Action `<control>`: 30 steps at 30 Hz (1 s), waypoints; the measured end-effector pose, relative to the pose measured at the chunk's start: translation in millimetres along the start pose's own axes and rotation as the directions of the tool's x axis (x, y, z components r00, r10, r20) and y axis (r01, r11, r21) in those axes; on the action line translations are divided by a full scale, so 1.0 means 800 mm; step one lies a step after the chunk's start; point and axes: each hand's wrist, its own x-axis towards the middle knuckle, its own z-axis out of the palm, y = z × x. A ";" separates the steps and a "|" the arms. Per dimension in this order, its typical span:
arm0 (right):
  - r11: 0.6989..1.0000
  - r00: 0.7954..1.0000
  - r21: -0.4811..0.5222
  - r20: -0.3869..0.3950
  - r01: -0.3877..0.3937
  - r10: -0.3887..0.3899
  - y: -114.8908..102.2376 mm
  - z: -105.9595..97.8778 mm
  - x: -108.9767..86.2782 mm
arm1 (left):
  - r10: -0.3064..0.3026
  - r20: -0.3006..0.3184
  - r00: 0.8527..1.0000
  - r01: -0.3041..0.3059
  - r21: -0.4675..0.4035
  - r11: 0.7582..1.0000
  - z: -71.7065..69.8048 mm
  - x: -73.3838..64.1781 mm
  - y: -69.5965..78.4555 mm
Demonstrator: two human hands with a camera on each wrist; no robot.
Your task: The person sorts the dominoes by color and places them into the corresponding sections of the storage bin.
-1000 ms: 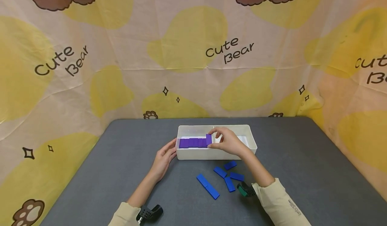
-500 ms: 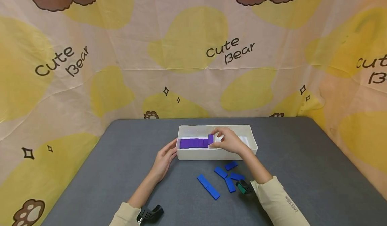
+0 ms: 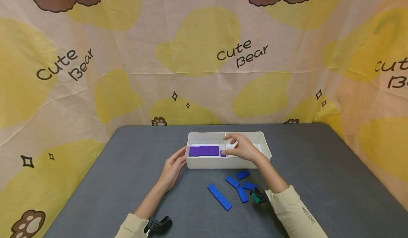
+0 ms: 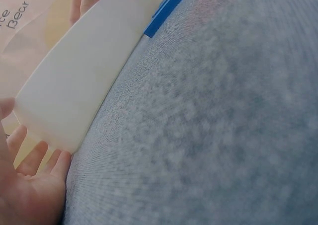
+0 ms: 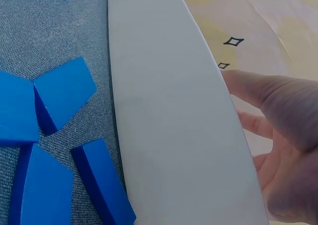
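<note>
A long white box point(image 3: 207, 163) with a divider stands on the table. Inside its left part, several purple blocks point(image 3: 204, 151) lie side by side in a row. My left hand point(image 3: 170, 170) rests its fairly straight fingertips against the box's left end; the left wrist view shows these fingers spread at the wall. Over the middle of the box is my right hand point(image 3: 243, 148), thumb and fingers parted. Just under its thumb, a separate purple block point(image 3: 222, 153) shows in part, low in the box. In the right wrist view the box wall hides the right fingertips.
Several blue blocks point(image 3: 242, 194) lie scattered on the grey table point(image 3: 143, 146) in front of the box, two of them end to end point(image 3: 219, 196). White material point(image 3: 256, 147) shows in the box's right part. A printed cloth point(image 3: 204, 54) hangs behind.
The purple block pinched upright by my right hand has been let go and now sits lower, apart from the row. My right hand shifted slightly right; the left hand stayed.
</note>
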 end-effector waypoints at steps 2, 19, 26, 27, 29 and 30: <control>1.000 1.000 0.003 -0.003 0.000 0.000 0.001 0.000 -0.001 | 0.003 0.001 1.000 -0.003 -0.001 1.000 0.000 0.000 0.000; 1.000 0.998 0.011 -0.063 0.011 -0.010 -0.001 -0.012 -0.018 | 0.025 0.022 0.999 -0.025 0.004 1.000 -0.001 0.000 -0.002; 0.999 0.994 0.019 -0.105 0.029 -0.027 0.003 -0.019 -0.032 | 0.030 0.021 0.999 -0.030 0.003 1.000 -0.001 0.000 -0.002; 0.999 0.994 0.022 -0.109 0.026 -0.023 0.004 -0.021 -0.033 | 0.029 0.019 0.999 -0.029 0.001 1.000 -0.001 0.000 -0.002; 0.999 0.993 0.029 -0.117 0.014 -0.010 0.005 -0.023 -0.037 | 0.026 0.016 1.000 -0.026 -0.003 1.000 -0.001 0.000 -0.001; 0.999 0.993 0.035 -0.119 0.004 0.000 0.005 -0.025 -0.039 | 0.024 0.014 1.000 -0.024 -0.003 1.000 -0.001 0.000 -0.001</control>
